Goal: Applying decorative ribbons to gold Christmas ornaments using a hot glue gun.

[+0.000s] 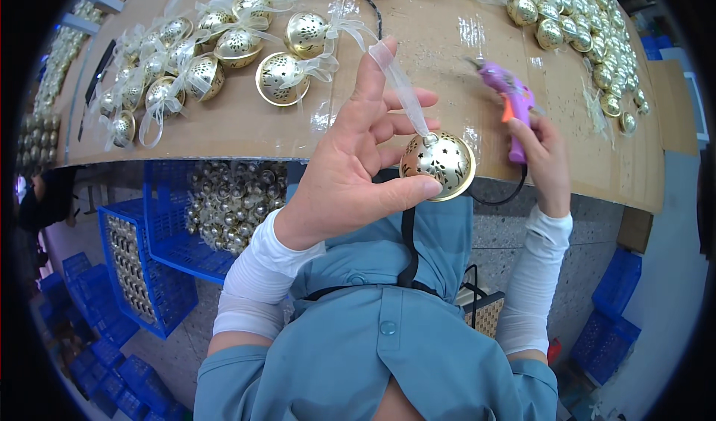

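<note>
In my left hand [354, 156] is a gold bell ornament [441, 164] with star and leaf cut-outs and a flared rim. My thumb presses against its side, and its sheer white ribbon [403, 89] loops up over my raised index finger. My right hand [541, 149] grips a purple glue gun [509, 96] with an orange trigger. The gun's nozzle points up and left, a short way right of the bell, not touching it. A black cord runs from the bottom of its handle toward my waist.
Ribboned bells [237, 46] cluster on the cardboard-covered table [246, 137] at the left. A heap of bells without visible ribbons [578, 18] lies at the far right. Below the table's left edge, blue crates [168, 234] hold more bells. Several blue crates [608, 324] stand at lower right.
</note>
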`<state>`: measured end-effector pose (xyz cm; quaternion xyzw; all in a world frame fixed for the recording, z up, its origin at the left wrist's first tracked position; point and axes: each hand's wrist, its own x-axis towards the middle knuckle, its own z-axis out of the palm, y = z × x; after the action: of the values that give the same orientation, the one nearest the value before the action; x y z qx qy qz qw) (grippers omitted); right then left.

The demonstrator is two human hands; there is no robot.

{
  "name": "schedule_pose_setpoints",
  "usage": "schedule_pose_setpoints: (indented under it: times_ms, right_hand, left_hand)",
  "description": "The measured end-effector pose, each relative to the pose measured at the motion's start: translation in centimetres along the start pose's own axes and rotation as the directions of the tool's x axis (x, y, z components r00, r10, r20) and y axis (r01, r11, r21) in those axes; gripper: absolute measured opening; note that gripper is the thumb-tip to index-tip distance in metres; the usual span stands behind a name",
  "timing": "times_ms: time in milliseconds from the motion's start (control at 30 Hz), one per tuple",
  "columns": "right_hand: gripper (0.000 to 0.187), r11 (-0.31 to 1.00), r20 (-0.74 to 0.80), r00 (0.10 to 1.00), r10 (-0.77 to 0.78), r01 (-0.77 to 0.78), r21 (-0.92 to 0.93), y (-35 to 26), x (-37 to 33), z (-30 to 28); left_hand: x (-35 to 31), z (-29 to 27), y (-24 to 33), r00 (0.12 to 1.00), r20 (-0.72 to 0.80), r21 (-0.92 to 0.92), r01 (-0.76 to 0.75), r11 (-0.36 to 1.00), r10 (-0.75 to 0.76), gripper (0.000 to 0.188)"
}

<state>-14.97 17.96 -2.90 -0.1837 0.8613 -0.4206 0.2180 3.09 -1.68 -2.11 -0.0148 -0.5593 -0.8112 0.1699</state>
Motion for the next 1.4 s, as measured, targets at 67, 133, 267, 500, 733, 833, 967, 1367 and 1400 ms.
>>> schedule_pose_setpoints:
  times_ms: [67,133,267,500,733,833,967,1367,1400]
  right_hand:
    - [0.034,0.871,0.025,0.998,-0.058,0.038,0.489,0.6,-0.9,-0.6]
    - [0.038,0.806,0.075,0.987,-0.145,0.074,0.587,-0.4,-2.2,-0.4]
    - [0.051,0.670,0.099,0.940,-0.326,0.157,0.725,-1.0,-4.4,-0.7]
    - [0.057,0.790,0.095,0.936,-0.338,0.228,0.569,-1.3,-6.0,-0.9]
    - [0.054,0.789,0.167,0.950,-0.263,0.112,0.605,-1.0,-6.6,-1.0]
    - [0.052,0.797,0.181,0.943,-0.278,0.121,0.592,-0.8,-6.5,-1.0]
    - [0.050,0.807,0.184,0.940,-0.287,0.134,0.575,-0.9,-6.5,-1.0]
    - [0.046,0.850,0.094,0.950,-0.299,0.221,0.479,-1.1,-6.7,0.0]
    - [0.047,0.864,0.035,0.958,-0.283,0.239,0.443,-1.3,-6.8,0.1]
  left_hand:
    - [0.1,-0.2,0.4,1.000,0.006,-0.002,0.016,1.000,-0.016,0.109]
    - [0.0,-0.3,0.7,0.999,0.018,-0.004,0.051,0.999,-0.051,0.109]
    - [0.2,-0.5,0.7,0.999,0.023,0.120,0.022,0.993,-0.025,0.108]
    - [0.3,-0.6,0.8,0.997,0.081,0.214,-0.025,0.976,0.008,0.108]
    - [0.2,-0.3,0.9,0.995,0.095,0.231,-0.042,0.972,0.020,0.109]
    - [0.2,-0.3,1.0,0.996,0.091,0.234,-0.028,0.972,0.007,0.108]
    - [0.2,-0.3,1.0,0.992,0.112,0.272,-0.083,0.959,0.054,0.108]
    - [0.0,-0.4,0.9,0.991,0.118,0.290,-0.091,0.953,0.059,0.108]
    - [0.1,-0.4,1.0,0.991,0.119,0.279,-0.085,0.957,0.053,0.109]
